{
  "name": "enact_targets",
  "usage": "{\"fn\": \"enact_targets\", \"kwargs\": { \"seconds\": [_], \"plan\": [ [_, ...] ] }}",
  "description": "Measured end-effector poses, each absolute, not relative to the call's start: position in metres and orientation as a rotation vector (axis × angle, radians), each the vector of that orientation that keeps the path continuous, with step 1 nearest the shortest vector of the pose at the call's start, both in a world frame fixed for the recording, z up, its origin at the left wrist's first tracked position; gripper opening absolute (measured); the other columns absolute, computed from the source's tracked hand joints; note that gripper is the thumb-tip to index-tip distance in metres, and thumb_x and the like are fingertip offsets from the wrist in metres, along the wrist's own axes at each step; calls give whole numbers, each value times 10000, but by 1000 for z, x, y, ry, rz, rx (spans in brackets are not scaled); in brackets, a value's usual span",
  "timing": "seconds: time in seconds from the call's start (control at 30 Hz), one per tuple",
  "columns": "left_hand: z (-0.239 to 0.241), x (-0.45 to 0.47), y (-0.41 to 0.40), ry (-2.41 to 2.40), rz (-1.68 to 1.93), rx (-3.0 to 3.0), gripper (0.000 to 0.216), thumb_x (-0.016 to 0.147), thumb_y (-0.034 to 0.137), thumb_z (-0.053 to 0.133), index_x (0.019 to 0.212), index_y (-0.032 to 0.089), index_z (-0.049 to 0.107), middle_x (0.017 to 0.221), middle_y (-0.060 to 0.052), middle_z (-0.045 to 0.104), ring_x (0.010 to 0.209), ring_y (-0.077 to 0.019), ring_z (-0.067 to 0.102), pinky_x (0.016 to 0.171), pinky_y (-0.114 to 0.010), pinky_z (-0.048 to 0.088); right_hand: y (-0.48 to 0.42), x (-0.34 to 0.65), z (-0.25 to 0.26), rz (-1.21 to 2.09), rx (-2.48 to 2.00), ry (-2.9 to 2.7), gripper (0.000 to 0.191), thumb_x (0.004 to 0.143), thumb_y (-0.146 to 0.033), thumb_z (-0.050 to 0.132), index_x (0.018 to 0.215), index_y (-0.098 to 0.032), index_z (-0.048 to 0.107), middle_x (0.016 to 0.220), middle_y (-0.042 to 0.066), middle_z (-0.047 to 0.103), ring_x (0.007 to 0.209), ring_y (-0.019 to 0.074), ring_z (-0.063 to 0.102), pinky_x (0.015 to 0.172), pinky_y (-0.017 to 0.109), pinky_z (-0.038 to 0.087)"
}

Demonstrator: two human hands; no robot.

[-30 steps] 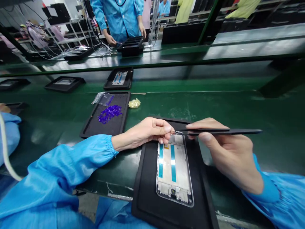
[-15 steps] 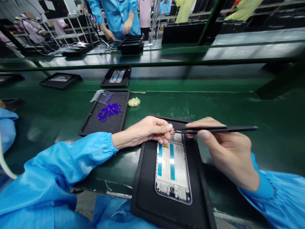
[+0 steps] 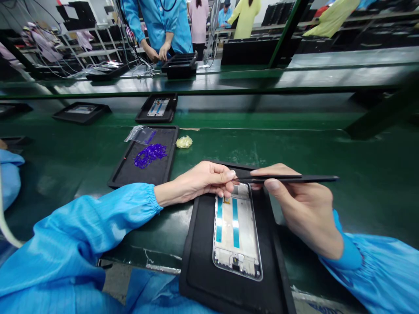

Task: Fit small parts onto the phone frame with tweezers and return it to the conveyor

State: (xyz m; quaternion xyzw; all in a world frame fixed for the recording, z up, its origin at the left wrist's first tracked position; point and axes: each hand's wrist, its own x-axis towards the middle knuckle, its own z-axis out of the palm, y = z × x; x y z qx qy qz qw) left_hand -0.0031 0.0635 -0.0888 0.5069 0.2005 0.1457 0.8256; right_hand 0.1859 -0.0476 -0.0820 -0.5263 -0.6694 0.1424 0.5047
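My right hand (image 3: 304, 209) is closed around a pair of black tweezers (image 3: 288, 179), thumb and forefinger pinching the shaft so it lies nearly level, tips pointing left. Those tips meet my left hand (image 3: 203, 179), whose thumb and fingers are pinched together right at them; whatever sits between is too small for me to make out. Both hands hover over the top edge of a phone frame (image 3: 237, 233), a pale metal shell with two blue strips running lengthwise. It lies flat in a black tray (image 3: 199, 257) at the near edge of the green bench (image 3: 327, 152).

Farther left on the bench I see a second black tray (image 3: 131, 172) carrying a heap of small purple parts (image 3: 150, 155) and, at its far end, a clear plastic bag (image 3: 140, 134). A yellowish crumpled wad (image 3: 183, 141) lies just beside that tray. Beyond, more trays sit on the conveyor, one holding another frame (image 3: 158, 107). Across the line, a person in a blue coat (image 3: 163, 22) stands at a stack of trays (image 3: 180, 65).
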Motion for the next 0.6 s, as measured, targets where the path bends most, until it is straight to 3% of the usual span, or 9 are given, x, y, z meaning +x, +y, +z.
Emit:
{"fn": "enact_targets", "kwargs": {
  "seconds": [0.23, 0.4, 0.6],
  "plan": [
    [-86, -3, 62, 443, 320, 1075, 482, 725, 495, 851, 775, 86, 602, 732, -19, 641, 607, -57, 599, 638, -177, 479, -48, 185, -82, 379, -1274, -1575, 133, 1010, -310, 601, 1027, -268, 726, 852, -15, 684, 755, 112, 652, 713, 211, 511],
    [-89, -4, 63, 404, 318, 1073, 413, 789, 439, 821, 795, 82, 613, 756, -29, 658, 629, -59, 626, 644, -159, 496, -47, 184, -82, 425, -1279, -1526, 171, 989, -385, 627, 992, -254, 737, 845, 10, 689, 750, 149, 648, 712, 267, 523],
    [-94, -3, 65, 403, 292, 1046, 421, 879, 495, 717, 960, 84, 674, 805, -60, 696, 705, -102, 696, 666, -167, 534, -38, 187, -86, 817, -1258, -1108, 297, 886, -518, 725, 927, -224, 744, 793, 28, 678, 701, 169, 624, 690, 311, 538]
  ]
}}
